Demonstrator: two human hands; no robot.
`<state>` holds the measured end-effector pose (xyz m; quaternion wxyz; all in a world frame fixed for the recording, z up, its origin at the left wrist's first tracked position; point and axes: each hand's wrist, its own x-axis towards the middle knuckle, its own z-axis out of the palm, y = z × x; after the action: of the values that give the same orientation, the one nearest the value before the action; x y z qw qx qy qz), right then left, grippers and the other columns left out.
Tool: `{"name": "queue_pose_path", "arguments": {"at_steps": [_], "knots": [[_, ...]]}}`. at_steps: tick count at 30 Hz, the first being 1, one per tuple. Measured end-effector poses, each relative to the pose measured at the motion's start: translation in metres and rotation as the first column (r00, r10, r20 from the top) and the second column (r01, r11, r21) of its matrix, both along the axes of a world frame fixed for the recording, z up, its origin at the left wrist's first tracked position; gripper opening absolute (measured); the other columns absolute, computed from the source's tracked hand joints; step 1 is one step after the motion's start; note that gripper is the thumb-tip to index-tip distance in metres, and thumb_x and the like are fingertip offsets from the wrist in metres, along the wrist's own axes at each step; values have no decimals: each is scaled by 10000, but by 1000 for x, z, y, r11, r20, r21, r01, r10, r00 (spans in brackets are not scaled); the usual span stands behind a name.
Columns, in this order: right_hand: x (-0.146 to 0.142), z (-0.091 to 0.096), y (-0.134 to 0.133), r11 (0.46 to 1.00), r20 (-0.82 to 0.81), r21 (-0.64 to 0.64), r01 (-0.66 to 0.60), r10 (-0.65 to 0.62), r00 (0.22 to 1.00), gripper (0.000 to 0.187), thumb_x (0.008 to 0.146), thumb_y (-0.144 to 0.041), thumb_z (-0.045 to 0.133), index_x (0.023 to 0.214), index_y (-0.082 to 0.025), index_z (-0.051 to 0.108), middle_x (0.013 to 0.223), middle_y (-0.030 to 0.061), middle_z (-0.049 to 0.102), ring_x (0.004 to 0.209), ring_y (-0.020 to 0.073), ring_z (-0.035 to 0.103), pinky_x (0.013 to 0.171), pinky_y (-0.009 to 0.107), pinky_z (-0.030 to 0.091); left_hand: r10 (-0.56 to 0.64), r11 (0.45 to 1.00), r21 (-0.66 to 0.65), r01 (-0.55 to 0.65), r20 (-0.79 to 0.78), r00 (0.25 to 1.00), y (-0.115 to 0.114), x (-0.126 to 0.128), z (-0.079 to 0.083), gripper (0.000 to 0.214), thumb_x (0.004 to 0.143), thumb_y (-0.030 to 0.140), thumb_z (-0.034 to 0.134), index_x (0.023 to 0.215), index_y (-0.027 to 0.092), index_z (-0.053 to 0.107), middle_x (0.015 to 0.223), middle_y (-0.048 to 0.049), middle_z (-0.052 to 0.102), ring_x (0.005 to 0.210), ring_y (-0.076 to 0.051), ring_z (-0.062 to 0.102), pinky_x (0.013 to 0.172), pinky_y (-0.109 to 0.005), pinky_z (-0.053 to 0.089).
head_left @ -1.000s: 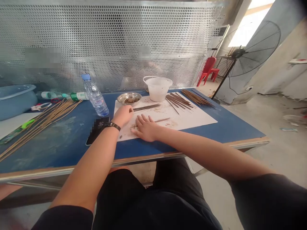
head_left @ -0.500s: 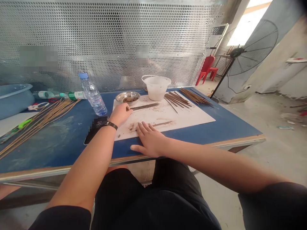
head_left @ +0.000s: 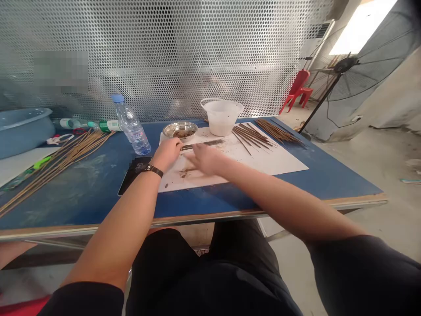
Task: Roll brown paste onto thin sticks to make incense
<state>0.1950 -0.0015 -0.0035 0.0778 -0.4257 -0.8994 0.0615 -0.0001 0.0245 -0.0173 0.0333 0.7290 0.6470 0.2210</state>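
My left hand rests curled on a white board, its fingertips at the end of a thin bundle of dark sticks. My right hand is blurred, fingers apart, just past the left hand over the board. A short brown stick and brown residue lie below it. The board sits on a blue table. A black watch circles my left wrist.
A steel bowl of brown bits and a white plastic jug stand behind the board. Loose sticks lie right; a long bundle, a water bottle and a phone lie left. A perforated metal screen stands behind.
My right hand has moved from the board's near edge farther onto the board, close to my left hand. My left hand has stayed at the end of the dark sticks.
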Motion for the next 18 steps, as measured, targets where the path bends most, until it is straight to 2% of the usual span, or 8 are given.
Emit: {"name": "queue_pose_path", "arguments": {"at_steps": [1, 2, 5, 8, 11, 13, 14, 18], "knots": [[15, 5, 10, 998, -42, 9, 64, -63, 997, 665, 1114, -543, 254, 1317, -61, 665, 1273, 260, 725, 1208, 366, 670, 960, 438, 503, -31, 1000, 0, 31, -4, 1000, -1, 2, 2, 280, 1019, 279, 458, 861, 206, 677, 917, -109, 755, 870, -274, 675, 785, -372, 484], [31, 9, 21, 991, -71, 43, 124, -121, 990, 584, 1114, -518, 302, 1163, -111, 717, 1130, 215, 760, 1060, 330, 700, 861, 405, 502, -63, 998, 0, 63, -7, 998, -3, 6, 3, 320, 1035, 287, 425, 897, 197, 698, 947, -117, 759, 900, -281, 683, 808, -380, 495], [83, 11, 53, 960, -177, 130, 249, -225, 958, 335, 1082, -346, 459, 897, -188, 690, 900, 114, 735, 840, 239, 643, 723, 347, 431, -144, 990, -6, 144, -16, 989, -14, 27, 6, 407, 1065, 367, 391, 1068, 161, 742, 1132, -151, 760, 1049, -305, 697, 912, -409, 523], [116, 4, 78, 925, -221, 93, 369, -342, 913, 325, 1043, -363, 546, 778, -201, 640, 814, 110, 693, 798, 234, 599, 712, 358, 419, -240, 971, -16, 239, -57, 969, -34, 65, 4, 511, 1056, 488, 439, 1337, 142, 688, 1444, -169, 665, 1285, -324, 640, 1088, -427, 488], [124, -2, 92, 919, -222, 66, 389, -366, 904, 310, 1039, -366, 530, 813, -198, 660, 833, 123, 702, 855, 266, 609, 739, 373, 434, -333, 943, -89, 322, -193, 923, -59, 109, -5, 705, 1045, 608, 423, 1531, 112, 546, 1671, -197, 456, 1533, -370, 432, 1254, -476, 339], [123, -5, 96, 922, -232, 37, 386, -368, 901, 278, 1038, -304, 495, 863, -190, 678, 870, 125, 721, 885, 273, 621, 749, 368, 441, -240, 968, -135, 212, -249, 938, -75, 134, -12, 858, 1026, 713, 357, 1619, 97, 430, 1723, -223, 352, 1604, -420, 292, 1298, -588, 220], [122, -6, 97, 924, -236, 14, 382, -368, 899, 262, 1028, -260, 482, 879, -185, 684, 893, 127, 730, 887, 269, 625, 747, 362, 442, -195, 972, -181, 152, -249, 949, -83, 143, -15, 922, 1016, 749, 315, 1639, 74, 390, 1729, -243, 319, 1612, -439, 264, 1294, -615, 216], [121, -8, 95, 934, -250, -35, 356, -353, 901, 233, 937, -108, 478, 937, -166, 704, 979, 135, 747, 874, 245, 636, 709, 330, 425, -116, 955, -292, 55, -195, 974, -115, 160, -22, 1074, 971, 837, 214, 1674, 31, 309, 1758, -238, 188, 1633, -445, 162, 1302, -621, 214]]}}
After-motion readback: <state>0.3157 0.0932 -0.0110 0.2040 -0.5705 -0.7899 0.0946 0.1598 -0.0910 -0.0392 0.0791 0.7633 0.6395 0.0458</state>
